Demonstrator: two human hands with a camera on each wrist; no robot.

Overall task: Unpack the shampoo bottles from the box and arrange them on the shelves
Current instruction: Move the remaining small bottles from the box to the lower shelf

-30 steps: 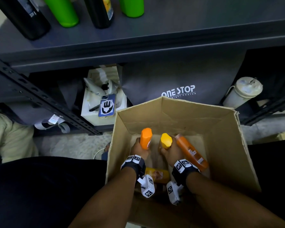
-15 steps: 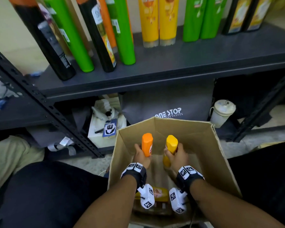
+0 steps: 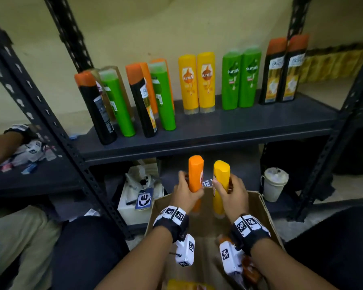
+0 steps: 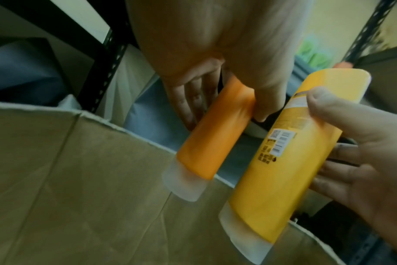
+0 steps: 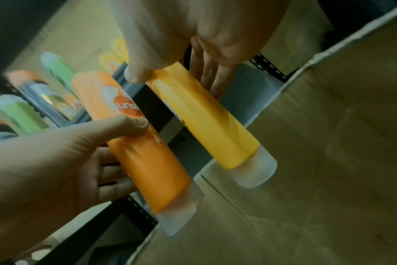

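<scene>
My left hand (image 3: 186,190) grips an orange shampoo bottle (image 3: 195,173), cap end down, above the cardboard box (image 3: 267,214). Beside it my right hand (image 3: 231,192) grips a yellow shampoo bottle (image 3: 220,185) the same way. In the left wrist view the orange bottle (image 4: 213,136) and yellow bottle (image 4: 290,157) hang over the box's far wall (image 4: 79,179). The right wrist view shows the orange bottle (image 5: 136,139) and yellow bottle (image 5: 206,125) side by side. More bottles (image 3: 249,268) lie in the box. The dark shelf (image 3: 218,126) above holds several standing black, green, yellow and orange bottles.
A black perforated upright (image 3: 50,126) slants down left of the box; another upright (image 3: 333,147) stands at the right. Under the shelf are a white box of items (image 3: 138,195), a grey bag (image 3: 245,164) and a white jug (image 3: 274,184). Another person's arm (image 3: 2,147) rests on the left shelf.
Both hands have lifted their bottles up out of the box toward the shelf. The view has tilted up, and the full row of shelved bottles shows now.
</scene>
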